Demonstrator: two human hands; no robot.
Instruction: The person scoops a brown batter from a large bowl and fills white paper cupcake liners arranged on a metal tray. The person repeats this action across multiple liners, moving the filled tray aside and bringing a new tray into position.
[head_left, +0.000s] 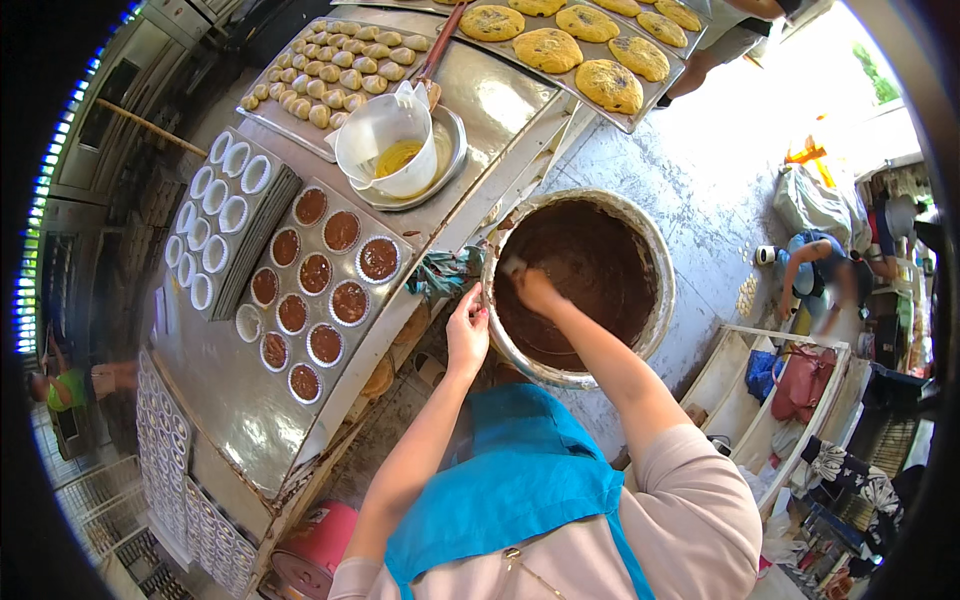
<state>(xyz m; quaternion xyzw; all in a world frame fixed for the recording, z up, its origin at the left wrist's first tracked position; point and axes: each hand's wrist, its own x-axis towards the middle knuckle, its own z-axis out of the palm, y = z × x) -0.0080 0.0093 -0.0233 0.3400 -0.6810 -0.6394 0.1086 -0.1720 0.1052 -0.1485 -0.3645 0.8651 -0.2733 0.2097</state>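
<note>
My left hand [467,330] is closed on the near-left rim of a large round tub [655,330] of chocolate batter [590,270]. My right hand [538,290] reaches down into it, fingers curled around a small pale object [514,266] that I cannot make out clearly. Left of the tub, on the steel table [230,420], a muffin tray [318,243] has paper cups filled with batter and one that looks unfilled [248,323]. A stack of trays with white paper cups [235,214] is beside it. A turquoise cloth [435,268] hangs at the table's edge.
A plastic jug [365,145] with yellow liquid rests in a metal dish. Trays of shaped dough [352,80] and large cookies [608,85] lie further back. Co-workers [815,270] are at the right, another person [60,390] at the far left. A wooden shelf [740,400] holds bags.
</note>
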